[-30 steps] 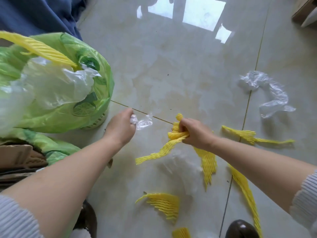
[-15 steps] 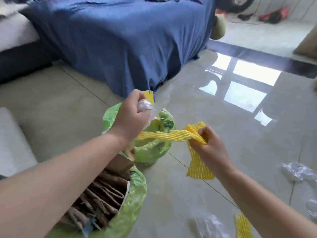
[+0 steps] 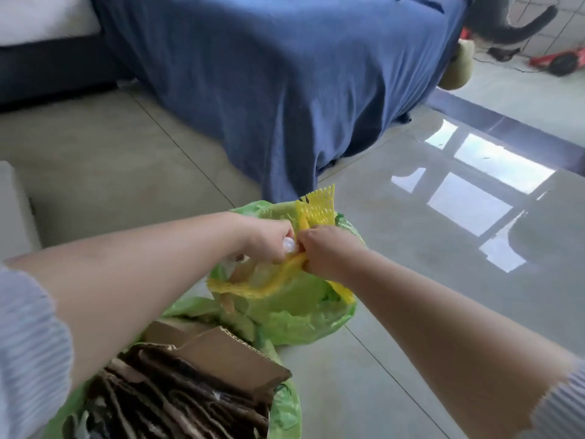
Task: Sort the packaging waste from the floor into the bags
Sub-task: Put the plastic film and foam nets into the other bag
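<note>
Both my hands meet above the farther green bag [image 3: 300,321]. My left hand [image 3: 269,240] grips a crumpled piece of clear plastic film [image 3: 289,245], of which only a small bit shows between the fingers. My right hand [image 3: 326,248] grips a bunch of yellow foam net [image 3: 316,207]; one end sticks up above the hands and other strips hang down over the bag's mouth. The nearer green bag [image 3: 285,413] at the bottom holds flattened brown cardboard [image 3: 221,359].
A bed with a blue cover [image 3: 285,90] stands right behind the bags. A pale block [image 3: 12,210] is at the left edge. Glossy tiled floor [image 3: 443,248] stretches to the right. Red and black objects [image 3: 560,61] lie at the far right.
My hands have come together over the farther green bag; half a second ago they were apart with the yellow net stretched between them. The view has tilted up from the littered floor.
</note>
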{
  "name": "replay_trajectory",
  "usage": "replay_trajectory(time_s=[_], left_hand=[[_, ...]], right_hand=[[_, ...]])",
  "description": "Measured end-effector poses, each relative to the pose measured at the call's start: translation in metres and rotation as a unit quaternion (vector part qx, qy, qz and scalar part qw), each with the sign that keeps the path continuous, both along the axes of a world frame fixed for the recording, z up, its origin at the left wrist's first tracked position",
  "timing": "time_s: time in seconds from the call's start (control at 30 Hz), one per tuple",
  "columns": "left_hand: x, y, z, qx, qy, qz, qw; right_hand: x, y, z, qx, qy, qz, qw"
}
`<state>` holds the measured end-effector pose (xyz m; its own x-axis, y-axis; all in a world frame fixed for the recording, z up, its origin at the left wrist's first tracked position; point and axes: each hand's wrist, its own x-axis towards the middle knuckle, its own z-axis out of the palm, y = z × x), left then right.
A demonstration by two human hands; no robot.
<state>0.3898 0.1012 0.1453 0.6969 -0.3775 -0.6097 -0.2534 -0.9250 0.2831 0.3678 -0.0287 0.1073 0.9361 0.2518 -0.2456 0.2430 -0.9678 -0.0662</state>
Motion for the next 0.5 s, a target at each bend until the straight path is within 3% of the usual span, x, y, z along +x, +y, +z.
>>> replay_trajectory(time_s=[0.37, 0.5], left_hand=[[0.024, -0.014, -0.098, 0.122, 0.069, -0.163, 0.977], [0.028, -0.018, -0.082, 0.110, 0.067, -0.168, 0.977]], right_hand=[[0.031, 0.023, -0.075, -0.087, 0.239, 0.027, 0.967], [0.031, 0.016, -0.065, -0.087, 0.220, 0.046, 0.970]])
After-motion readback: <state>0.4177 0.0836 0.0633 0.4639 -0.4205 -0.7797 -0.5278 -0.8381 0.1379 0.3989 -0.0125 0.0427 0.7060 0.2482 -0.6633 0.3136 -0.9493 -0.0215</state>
